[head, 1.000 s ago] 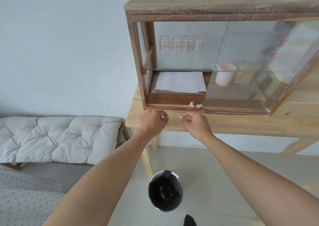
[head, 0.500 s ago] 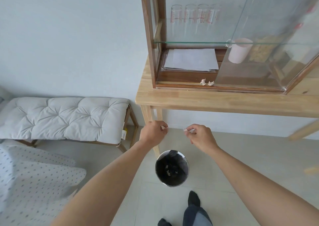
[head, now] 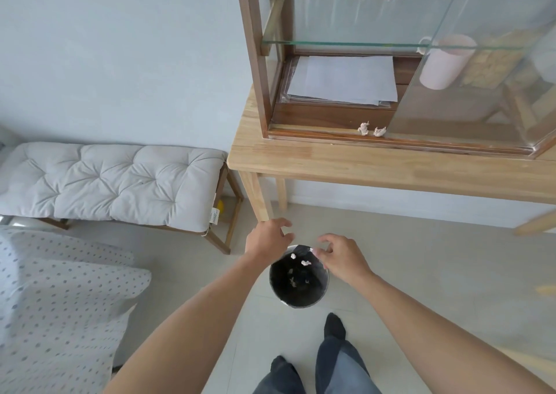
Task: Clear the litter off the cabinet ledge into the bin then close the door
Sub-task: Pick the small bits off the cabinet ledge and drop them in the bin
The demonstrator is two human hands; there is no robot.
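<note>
Litter scraps (head: 371,129), two small crumpled pale bits, sit side by side on the cabinet ledge (head: 316,129), just left of the edge of the glass sliding door (head: 469,92), which stands partly open. Two more white scraps (head: 301,259) show over the mouth of the bin (head: 298,276), apart from both hands; whether they are in the air or resting on the black liner cannot be told. Darker, smaller bits lie deeper inside the bin.

Both hands hover over the bin's far rim. The left hand (head: 267,237) is open, fingers spread and loosely curled, holding nothing. The right hand (head: 340,253) is also open with fingers curved downward, and its fingertips appear empty.

The bin is a round container with a black bag, standing on the pale tiled floor in front of the light wooden table (head: 376,165) that carries the cabinet. Inside the cabinet, a stack of white paper (head: 343,82) lies on the lower level behind the ledge, and a pink mug (head: 442,62) stands behind the glass to the right. A glass shelf (head: 331,44) runs above them.

To the left, a bench with a tufted grey cushion (head: 111,183) stands against the wall, and dotted fabric (head: 60,303) fills the lower left corner. The person's dark trousers and socked feet (head: 334,327) show just below the bin.
</note>
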